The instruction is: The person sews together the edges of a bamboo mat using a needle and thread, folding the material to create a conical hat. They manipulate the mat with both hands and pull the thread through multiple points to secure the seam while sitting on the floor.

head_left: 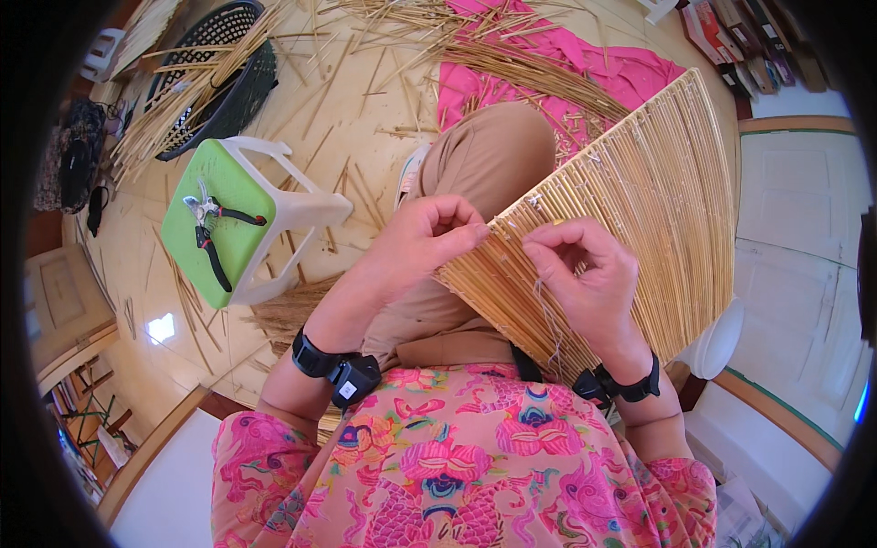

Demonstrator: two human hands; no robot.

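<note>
A fan-shaped mat of straight straw-coloured stalks (pixel 667 201), bound with thread along its upper edge, lies slanting across my lap on the right. My left hand (pixel 429 242) is at its upper left edge, thumb and forefinger pinched on it near the binding. My right hand (pixel 594 274) is held just right of that, over the mat, with thumb and forefinger pinched on a thin pale thread (pixel 548 315), which hangs down across the stalks. Whether a needle is between these fingertips is too small to tell. My bent knee (pixel 493 146) rises behind the mat.
A green-topped stool (pixel 233 260) at left bears pruning shears (pixel 208 215). A dark perforated basket (pixel 242 91) of stalks stands behind it. Loose stalks strew the floor (pixel 329 128) and a pink cloth (pixel 630 68). A white bucket (pixel 717 338) is right of the mat; books (pixel 722 46) are stacked at upper right.
</note>
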